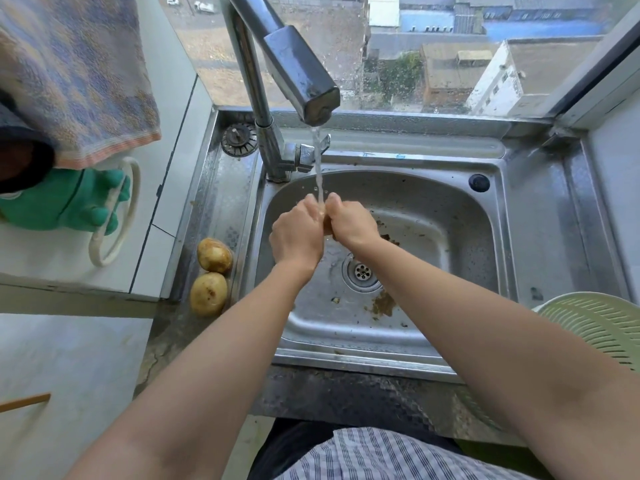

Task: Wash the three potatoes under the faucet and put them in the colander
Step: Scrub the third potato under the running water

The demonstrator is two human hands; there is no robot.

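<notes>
Forearms (239,344) meet at twelve o'clock; left hand (297,235) and right hand (350,224) curl fingers round a pale wet potato (325,229) under the grey steel faucet (298,75).

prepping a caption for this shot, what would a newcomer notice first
First, the stream of water from the faucet falling onto the left grip and right grip, bare hands clasped round the held potato, mostly hidden, above the sink. Next, the far potato and near potato lie side by side on the steel ledge left of the basin. A pale green colander sits at the right edge.
</notes>
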